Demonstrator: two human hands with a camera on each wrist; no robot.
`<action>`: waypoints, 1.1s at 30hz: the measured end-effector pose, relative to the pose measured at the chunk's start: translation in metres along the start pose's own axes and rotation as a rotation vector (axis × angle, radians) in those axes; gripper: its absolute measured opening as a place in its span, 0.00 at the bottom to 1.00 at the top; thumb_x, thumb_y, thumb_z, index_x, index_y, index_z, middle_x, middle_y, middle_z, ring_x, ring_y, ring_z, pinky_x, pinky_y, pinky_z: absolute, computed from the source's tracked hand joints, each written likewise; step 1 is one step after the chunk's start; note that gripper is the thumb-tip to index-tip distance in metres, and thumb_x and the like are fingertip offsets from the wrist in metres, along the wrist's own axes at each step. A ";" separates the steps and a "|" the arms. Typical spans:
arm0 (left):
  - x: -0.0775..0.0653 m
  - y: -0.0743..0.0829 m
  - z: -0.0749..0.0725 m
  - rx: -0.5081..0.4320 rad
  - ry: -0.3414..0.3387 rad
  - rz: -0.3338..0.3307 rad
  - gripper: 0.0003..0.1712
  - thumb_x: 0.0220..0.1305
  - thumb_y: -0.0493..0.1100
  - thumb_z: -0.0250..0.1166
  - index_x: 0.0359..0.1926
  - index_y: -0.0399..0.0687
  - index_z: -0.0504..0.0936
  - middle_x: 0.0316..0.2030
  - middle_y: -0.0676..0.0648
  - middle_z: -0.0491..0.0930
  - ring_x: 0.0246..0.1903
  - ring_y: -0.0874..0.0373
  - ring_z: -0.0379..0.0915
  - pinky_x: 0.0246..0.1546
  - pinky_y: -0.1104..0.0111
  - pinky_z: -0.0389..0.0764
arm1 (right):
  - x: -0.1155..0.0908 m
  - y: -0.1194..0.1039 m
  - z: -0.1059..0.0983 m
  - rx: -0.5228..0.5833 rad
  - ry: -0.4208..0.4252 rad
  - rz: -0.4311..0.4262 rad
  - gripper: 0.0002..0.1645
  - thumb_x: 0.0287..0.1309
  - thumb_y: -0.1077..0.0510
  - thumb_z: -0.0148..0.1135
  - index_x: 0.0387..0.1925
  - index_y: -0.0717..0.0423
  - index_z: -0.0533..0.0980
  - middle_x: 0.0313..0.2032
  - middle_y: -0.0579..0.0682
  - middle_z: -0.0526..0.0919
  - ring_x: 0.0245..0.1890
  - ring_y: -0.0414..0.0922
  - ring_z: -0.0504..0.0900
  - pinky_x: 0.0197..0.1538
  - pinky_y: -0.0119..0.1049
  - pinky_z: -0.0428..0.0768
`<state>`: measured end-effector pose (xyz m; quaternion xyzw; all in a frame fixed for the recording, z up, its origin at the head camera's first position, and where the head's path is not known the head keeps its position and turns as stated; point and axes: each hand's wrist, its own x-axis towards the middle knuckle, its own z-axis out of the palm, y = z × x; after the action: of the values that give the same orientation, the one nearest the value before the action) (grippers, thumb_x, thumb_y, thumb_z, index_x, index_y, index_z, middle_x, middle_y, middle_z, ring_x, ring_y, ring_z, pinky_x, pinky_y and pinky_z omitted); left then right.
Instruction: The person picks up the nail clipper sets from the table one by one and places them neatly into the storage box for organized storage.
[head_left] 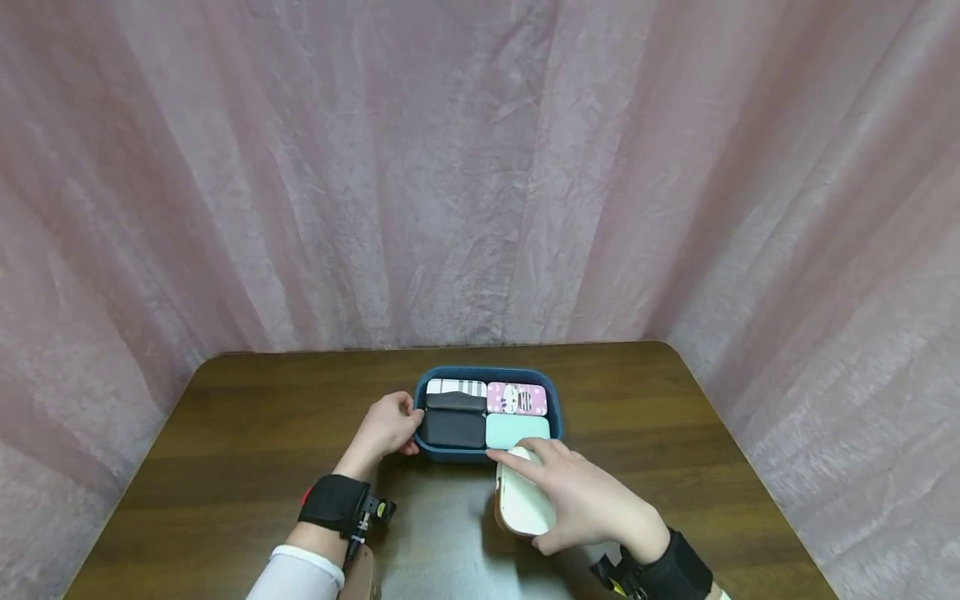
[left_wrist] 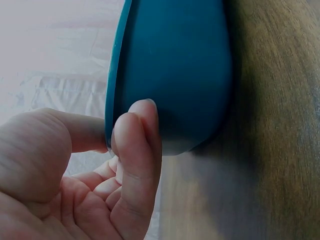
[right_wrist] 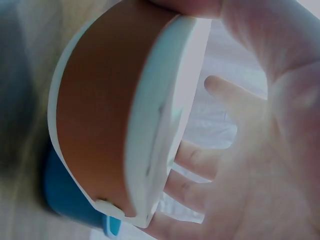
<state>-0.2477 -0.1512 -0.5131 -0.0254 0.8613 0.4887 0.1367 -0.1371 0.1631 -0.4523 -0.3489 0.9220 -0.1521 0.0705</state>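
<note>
A blue basket (head_left: 453,456) stands on the table, holding several cases: a black one (head_left: 453,429), a mint one (head_left: 517,429), a pink patterned one (head_left: 525,400) and a black-and-plaid one (head_left: 456,389). My left hand (head_left: 390,425) pinches the basket's left rim; in the left wrist view, fingers lie against the outer blue wall (left_wrist: 175,65). At the basket's front right, my right hand (head_left: 588,496) grips a rounded white case (head_left: 522,500) between thumb and fingers. The right wrist view shows this case's brown side band (right_wrist: 100,110). Its contents are hidden.
The brown wooden table (head_left: 262,450) has rounded far corners and meets a pink curtain (head_left: 450,208) at the back. A pinkish-brown object (head_left: 358,577) shows partly beside my left forearm at the bottom edge.
</note>
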 end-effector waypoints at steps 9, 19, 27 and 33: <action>0.002 -0.001 0.001 -0.004 0.004 -0.009 0.09 0.77 0.37 0.61 0.36 0.40 0.74 0.20 0.40 0.80 0.14 0.56 0.82 0.19 0.65 0.84 | 0.013 0.014 -0.014 -0.015 0.045 -0.002 0.66 0.36 0.44 0.87 0.80 0.31 0.65 0.69 0.52 0.71 0.59 0.50 0.74 0.47 0.42 0.80; 0.000 -0.001 0.002 -0.010 0.002 -0.006 0.10 0.77 0.37 0.62 0.36 0.40 0.74 0.20 0.40 0.80 0.13 0.56 0.81 0.21 0.60 0.86 | 0.030 0.026 -0.023 -0.003 0.037 0.010 0.55 0.35 0.47 0.86 0.71 0.34 0.73 0.70 0.56 0.72 0.64 0.54 0.74 0.51 0.48 0.80; 0.000 -0.002 0.003 -0.010 0.003 0.002 0.09 0.77 0.37 0.61 0.36 0.40 0.73 0.19 0.40 0.80 0.13 0.56 0.81 0.21 0.60 0.86 | 0.043 0.037 -0.029 0.002 0.039 0.010 0.56 0.35 0.47 0.86 0.72 0.34 0.73 0.71 0.55 0.70 0.67 0.55 0.72 0.51 0.46 0.80; 0.001 -0.002 0.002 0.004 0.009 -0.005 0.09 0.77 0.37 0.62 0.36 0.40 0.74 0.20 0.40 0.80 0.13 0.57 0.81 0.21 0.60 0.86 | 0.055 0.047 -0.031 0.023 0.027 0.008 0.58 0.38 0.47 0.86 0.75 0.33 0.70 0.70 0.52 0.71 0.64 0.53 0.73 0.49 0.44 0.80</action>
<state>-0.2481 -0.1505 -0.5163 -0.0295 0.8628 0.4866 0.1343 -0.2145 0.1672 -0.4395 -0.3425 0.9224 -0.1671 0.0627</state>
